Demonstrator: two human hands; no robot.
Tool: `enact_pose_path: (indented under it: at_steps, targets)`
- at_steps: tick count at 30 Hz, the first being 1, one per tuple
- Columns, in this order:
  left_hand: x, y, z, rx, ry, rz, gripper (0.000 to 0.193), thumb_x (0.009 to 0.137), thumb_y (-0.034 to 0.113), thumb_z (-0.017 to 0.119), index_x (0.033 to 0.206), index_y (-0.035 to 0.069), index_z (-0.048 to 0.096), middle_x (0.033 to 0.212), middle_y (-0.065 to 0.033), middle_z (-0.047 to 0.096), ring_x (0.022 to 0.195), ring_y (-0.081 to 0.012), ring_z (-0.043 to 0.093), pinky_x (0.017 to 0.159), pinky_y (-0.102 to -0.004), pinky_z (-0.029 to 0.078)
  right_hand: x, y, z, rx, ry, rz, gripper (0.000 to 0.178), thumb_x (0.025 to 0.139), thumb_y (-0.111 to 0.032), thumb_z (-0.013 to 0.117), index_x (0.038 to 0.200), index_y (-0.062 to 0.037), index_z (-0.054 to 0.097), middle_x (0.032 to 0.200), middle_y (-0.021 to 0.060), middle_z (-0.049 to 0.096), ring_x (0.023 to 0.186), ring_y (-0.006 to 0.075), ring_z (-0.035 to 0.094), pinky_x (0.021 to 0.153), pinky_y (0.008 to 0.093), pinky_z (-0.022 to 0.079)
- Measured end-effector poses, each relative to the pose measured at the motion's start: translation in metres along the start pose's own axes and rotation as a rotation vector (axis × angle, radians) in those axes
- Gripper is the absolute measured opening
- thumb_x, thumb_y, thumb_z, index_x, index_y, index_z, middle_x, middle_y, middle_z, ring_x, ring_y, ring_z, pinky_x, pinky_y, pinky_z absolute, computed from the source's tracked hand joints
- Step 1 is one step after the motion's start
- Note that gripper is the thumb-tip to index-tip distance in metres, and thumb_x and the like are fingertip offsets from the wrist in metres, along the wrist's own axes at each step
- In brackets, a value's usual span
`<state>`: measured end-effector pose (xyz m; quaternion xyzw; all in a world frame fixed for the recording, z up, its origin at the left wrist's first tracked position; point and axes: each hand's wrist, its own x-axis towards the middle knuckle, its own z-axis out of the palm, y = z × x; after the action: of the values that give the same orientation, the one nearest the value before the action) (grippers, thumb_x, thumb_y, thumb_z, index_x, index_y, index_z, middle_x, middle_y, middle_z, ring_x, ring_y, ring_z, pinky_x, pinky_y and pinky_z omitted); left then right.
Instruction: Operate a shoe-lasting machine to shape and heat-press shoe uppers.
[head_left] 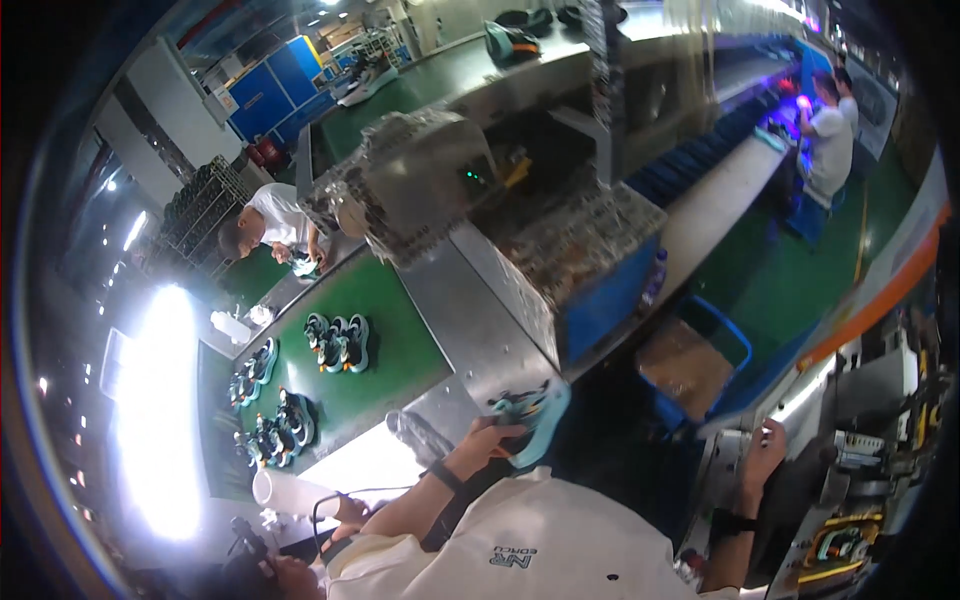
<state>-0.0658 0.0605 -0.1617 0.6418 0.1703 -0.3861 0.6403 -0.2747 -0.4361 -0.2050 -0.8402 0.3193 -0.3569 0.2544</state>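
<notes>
One shoe [541, 430], dark above with a pale blue sole, is in the left hand [487, 442], its fingers pinching the upper, by the near right corner of the tabletop [415, 335]; whether it touches the edge I cannot tell. It lies just right of those fingers, its long axis slanting away and rightward, sole facing right. The right hand [764, 455] is farther off, beyond the tabletop's right edge near machinery [862, 450], fingers partly curled; whether they grip anything is unclear
</notes>
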Motion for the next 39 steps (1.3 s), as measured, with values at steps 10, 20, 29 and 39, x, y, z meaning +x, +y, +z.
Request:
enact_pose_path:
  at_steps: [10,20,29,39]
  targets:
    - [0.144,0.026,-0.242,-0.613,0.400,0.339,0.029,0.079,0.002,0.073,0.105,-0.005,0.062,0.093,-0.0158,0.067,0.077,-0.0308,0.071,0.063,-0.0470,0.060,0.272,-0.418,0.098,0.093,-0.149,-0.697,0.018,0.089,-0.004,0.063,0.107,-0.0031,0.065,0.093,0.0067,0.069,0.081,0.0149,0.064,0.067,0.0252,0.048]
    - [0.280,0.106,-0.410,-0.031,0.949,0.193,0.057,0.068,0.028,0.080,0.109,-0.006,0.060,0.104,-0.0224,0.069,0.098,-0.0360,0.067,0.087,-0.0417,0.051,0.557,-0.574,0.337,-0.216,-0.270,-0.770,0.061,0.089,-0.032,0.070,0.136,0.0018,0.049,0.130,0.0230,0.060,0.112,0.0262,0.062,0.098,0.0358,0.047]
    - [0.360,0.142,-0.482,0.130,1.128,0.182,0.066,0.074,0.028,0.071,0.126,-0.001,0.043,0.113,-0.0295,0.063,0.106,-0.0464,0.060,0.091,-0.0500,0.049,0.578,-0.621,0.458,-0.238,-0.563,-0.358,0.066,0.087,-0.062,0.061,0.122,-0.0066,0.055,0.061,0.0004,0.051,0.034,0.0107,0.037,0.032,0.0289,0.028]
    - [0.367,0.141,-0.400,0.369,1.066,0.772,0.073,0.086,0.025,0.070,0.143,-0.006,0.038,0.145,-0.0269,0.043,0.133,-0.0406,0.043,0.109,-0.0471,0.037,0.567,-0.606,0.418,-0.130,-0.583,-0.662,0.061,0.086,-0.038,0.071,0.134,-0.0024,0.057,0.115,0.0128,0.068,0.103,0.0211,0.063,0.090,0.0351,0.049]
